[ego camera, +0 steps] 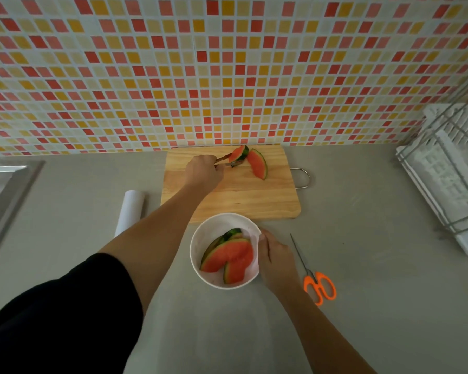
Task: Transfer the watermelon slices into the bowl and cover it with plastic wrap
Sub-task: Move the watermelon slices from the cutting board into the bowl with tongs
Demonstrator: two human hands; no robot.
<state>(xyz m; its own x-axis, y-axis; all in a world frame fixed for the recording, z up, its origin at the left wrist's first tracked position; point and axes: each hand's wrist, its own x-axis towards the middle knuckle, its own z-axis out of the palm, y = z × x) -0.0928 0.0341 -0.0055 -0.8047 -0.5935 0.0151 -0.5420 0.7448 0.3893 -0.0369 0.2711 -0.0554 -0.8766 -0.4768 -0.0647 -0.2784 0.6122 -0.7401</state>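
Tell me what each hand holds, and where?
Left hand grips tongs by their handle end, pinching a watermelon slice. Right hand holds the bowl by its rim.

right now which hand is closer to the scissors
Right. The right hand holds the bowl just left of the scissors; the left hand is far off over the board, holding tongs.

Tongs [222, 159] mostly under left hand [204, 172], wrap roll [131, 209] end behind forearm [157, 225], rack [449, 171] cut at right edge
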